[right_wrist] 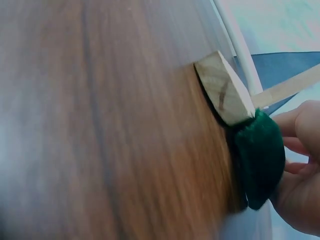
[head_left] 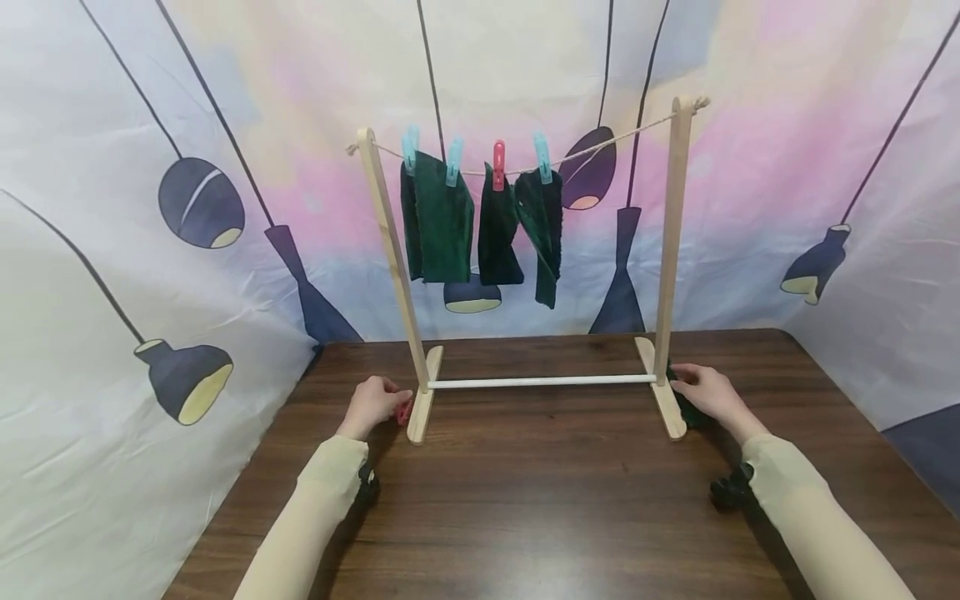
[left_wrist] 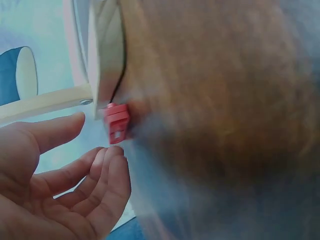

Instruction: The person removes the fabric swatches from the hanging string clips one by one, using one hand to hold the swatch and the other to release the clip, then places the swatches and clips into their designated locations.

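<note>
Left wrist view: I find the thumb of the left hand (left_wrist: pixel 45 205) spread well apart from its fingers (left_wrist: pixel 119 182), which are loosely bent. A red clip (left_wrist: pixel 117 122) is just past the fingertips; contact I cannot confirm. Right wrist view: the right hand (right_wrist: pixel 302 190) is behind a loose green cloth (right_wrist: pixel 262 157), fingers bent toward it. The cloth hides the tips, so I cannot tell whether they pinch it.

Location: the cloth is on the table (head_left: pixel 555 500), beside the outer side of the right foot (head_left: pixel 660 396) of a wooden stand (head_left: pixel 672 242); the clip is beside the left foot (head_left: pixel 423 404).

Handling, in my judgement: the cloth is light, soft and limp, with little slip and no fragility; take it by a corner or top edge, letting the remainder hang. The clip is light, stiff and smooth; take it by its handle ends, thumb against forefinger.

Further out, a white rod (head_left: pixel 540 382) joins the feet. Above, hanging green fabric (head_left: pixel 442 225) is clipped to a cord (head_left: pixel 641 129) by three blue clips (head_left: pixel 453 162) and one hanging red clip (head_left: pixel 498 165). Behind is a lamp-printed backdrop (head_left: pixel 300 83).
</note>
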A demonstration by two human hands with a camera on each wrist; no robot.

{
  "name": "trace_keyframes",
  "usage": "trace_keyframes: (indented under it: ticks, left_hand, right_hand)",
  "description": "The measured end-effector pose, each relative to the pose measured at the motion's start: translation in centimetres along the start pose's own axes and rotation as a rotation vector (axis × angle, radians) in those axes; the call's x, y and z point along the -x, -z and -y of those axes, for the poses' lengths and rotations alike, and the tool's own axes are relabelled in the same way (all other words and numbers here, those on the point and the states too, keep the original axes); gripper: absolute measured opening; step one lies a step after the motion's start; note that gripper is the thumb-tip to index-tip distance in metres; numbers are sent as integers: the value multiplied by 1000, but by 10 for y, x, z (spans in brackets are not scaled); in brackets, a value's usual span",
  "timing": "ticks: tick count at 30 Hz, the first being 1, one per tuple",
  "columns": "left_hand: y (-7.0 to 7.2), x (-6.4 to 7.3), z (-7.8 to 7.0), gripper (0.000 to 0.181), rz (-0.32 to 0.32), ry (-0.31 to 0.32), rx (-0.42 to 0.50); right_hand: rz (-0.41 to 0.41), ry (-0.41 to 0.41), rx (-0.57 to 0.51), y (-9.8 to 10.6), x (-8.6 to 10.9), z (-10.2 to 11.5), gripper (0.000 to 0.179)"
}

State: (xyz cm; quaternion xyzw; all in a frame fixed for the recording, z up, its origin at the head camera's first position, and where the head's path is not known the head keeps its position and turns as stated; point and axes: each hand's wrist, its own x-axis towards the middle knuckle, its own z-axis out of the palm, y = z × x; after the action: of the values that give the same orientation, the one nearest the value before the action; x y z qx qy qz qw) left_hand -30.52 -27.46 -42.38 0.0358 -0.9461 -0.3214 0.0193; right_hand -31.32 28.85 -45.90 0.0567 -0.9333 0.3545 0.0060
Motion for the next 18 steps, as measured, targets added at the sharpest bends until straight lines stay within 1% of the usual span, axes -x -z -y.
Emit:
trace_keyframes:
  ticks: [3, 9, 14, 18]
  left_hand:
    - [5, -1, -3, 36, -19, -13, 7]
    - [25, 3, -11, 39, -60, -37, 28]
    - [46, 7, -17, 44, -79, -58, 58]
    - [64, 9, -22, 45, -113, -92, 46]
  right_hand:
    - [-12, 16, 6, 6, 5, 1, 45]
    - [-27, 28, -47, 23, 8, 4, 44]
    - [-61, 45, -23, 38, 11, 9, 43]
    - [-76, 54, 0, 48, 16, 16, 45]
